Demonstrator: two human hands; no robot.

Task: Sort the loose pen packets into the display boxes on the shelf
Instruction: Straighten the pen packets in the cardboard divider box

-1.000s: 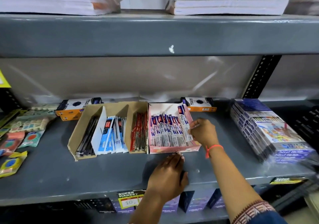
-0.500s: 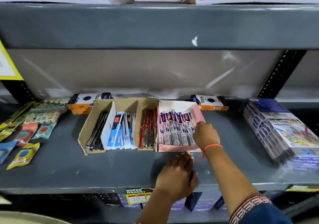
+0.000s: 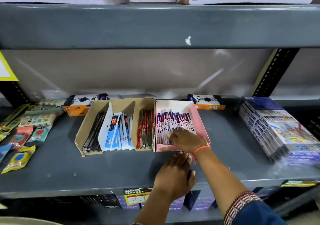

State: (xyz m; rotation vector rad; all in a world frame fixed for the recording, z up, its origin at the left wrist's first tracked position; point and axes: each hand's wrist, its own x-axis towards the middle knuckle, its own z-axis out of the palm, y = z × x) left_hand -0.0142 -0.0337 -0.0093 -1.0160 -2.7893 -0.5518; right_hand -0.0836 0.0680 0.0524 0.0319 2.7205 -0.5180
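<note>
A pink display box point(image 3: 200, 120) on the grey shelf point(image 3: 112, 169) holds purple-and-white pen packets point(image 3: 171, 120) standing in a row. My right hand point(image 3: 187, 139) lies flat on the packets' near ends inside the box, fingers spread, gripping nothing. My left hand point(image 3: 174, 174) rests on the shelf just in front of the pink box, fingertips at its front wall. To the left, a brown cardboard box point(image 3: 81, 138) has compartments with black pens point(image 3: 94, 132), blue-and-white packets point(image 3: 119, 131) and red packets point(image 3: 146, 129).
Two black-and-orange cartons point(image 3: 83, 103) point(image 3: 206, 101) lie behind the boxes. Loose eraser and stationery packs point(image 3: 22, 136) crowd the shelf's left end. A stack of colour-set boxes point(image 3: 277, 129) fills the right. The upper shelf point(image 3: 155, 25) hangs close overhead.
My right hand has set the last packet down into the pink box and moved left, flattening over the row. The left hand has stayed in front of the box.
</note>
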